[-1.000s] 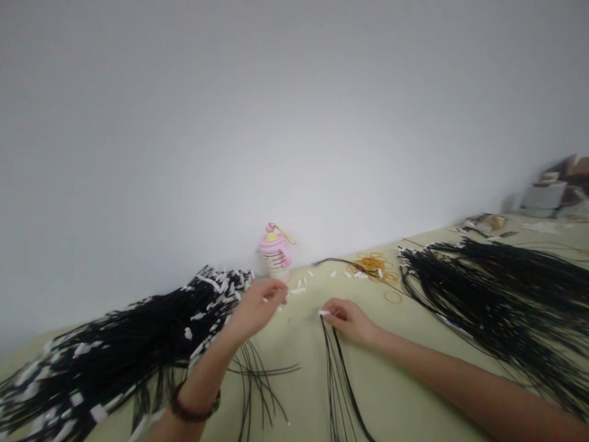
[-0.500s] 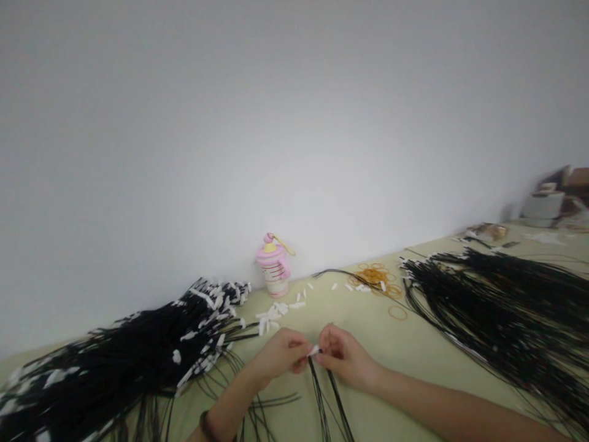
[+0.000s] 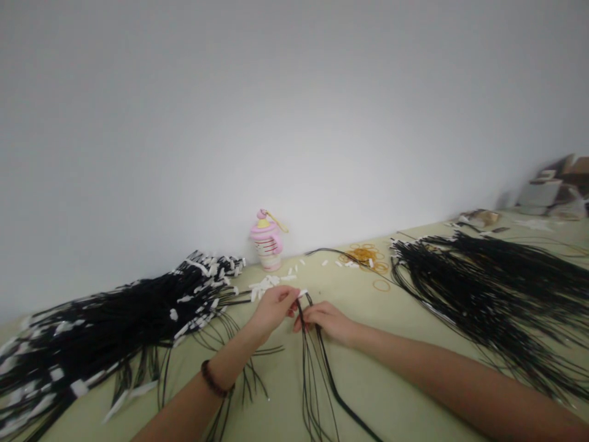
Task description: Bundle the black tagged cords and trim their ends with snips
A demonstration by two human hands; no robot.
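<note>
Left hand (image 3: 273, 309) almost closed in a pinch, fingertips around a small white tag (image 3: 302, 293) at the top of a bunch of thin black cords (image 3: 309, 362). Right hand (image 3: 324, 322) just beside it, palm down, fingers curled in around the same cords in a closed hold. Cords rising between both hands, then hanging in loose strands over a pale green table (image 3: 377, 417), their lower ends running past the bottom of the view. Beaded bracelet (image 3: 213, 379) around the left wrist.

Off to the left, a large heap of black cords with white tags (image 3: 138, 319), its tagged ends toward a plain white wall (image 3: 276, 123) and some strands spreading near the left forearm. Just beyond the left hand, a small scatter of loose white tags (image 3: 264, 284). Against the wall, an upright pink and cream bottle (image 3: 267, 242). Farther right, a tangle of orange rubber bands (image 3: 363, 256), with one black cord (image 3: 329, 250) curving just beside it. On the right, a second heap of black cords (image 3: 483, 288), well apart from the right hand. In the far corner, blurred boxes (image 3: 547, 193).
</note>
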